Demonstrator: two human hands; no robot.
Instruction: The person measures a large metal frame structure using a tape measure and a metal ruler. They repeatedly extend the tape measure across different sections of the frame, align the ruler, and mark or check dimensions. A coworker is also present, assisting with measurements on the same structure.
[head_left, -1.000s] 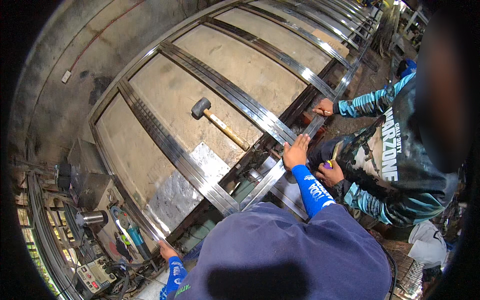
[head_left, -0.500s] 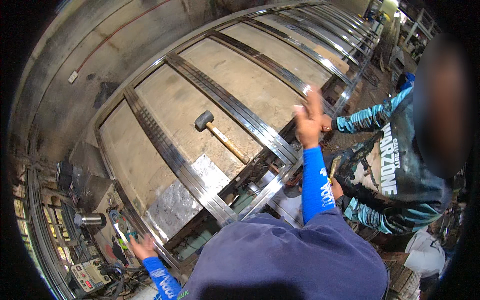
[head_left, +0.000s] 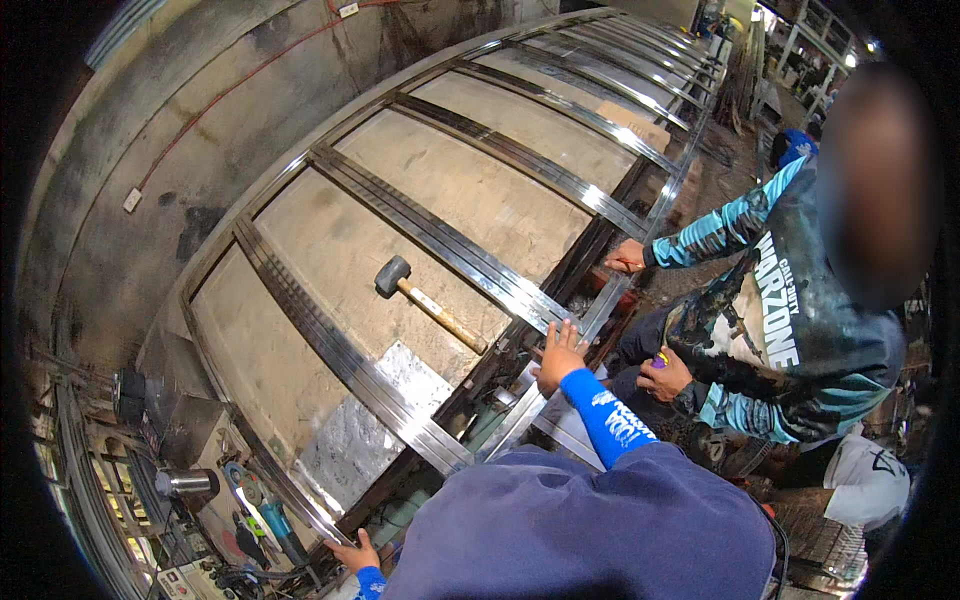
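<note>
A long metal frame of shiny crossbars (head_left: pixel 440 232) lies over a large tan board surface. My right hand (head_left: pixel 560 358) rests with spread fingers on the near end of a crossbar, at its joint with the front rail. At the frame's near left corner, my left hand (head_left: pixel 355 552) lies on the rail's end, fingers stretched out, holding nothing. Between two crossbars a mallet (head_left: pixel 432 306) with a black head and wooden handle lies on the board. Left of it sits a scuffed grey sheet (head_left: pixel 350 445).
A co-worker (head_left: pixel 760 320) crouches at the right, one hand (head_left: pixel 627 256) at the front rail, the other around a small yellow and purple object. At lower left are a teal angle grinder (head_left: pixel 278 520), a steel flask (head_left: pixel 187 484) and a control box (head_left: pixel 185 582). A wall (head_left: pixel 250 110) runs behind.
My right hand has come down from the air onto the crossbar's end. My left hand has dropped onto the near left rail. The view has shifted slightly; the mallet lies still.
</note>
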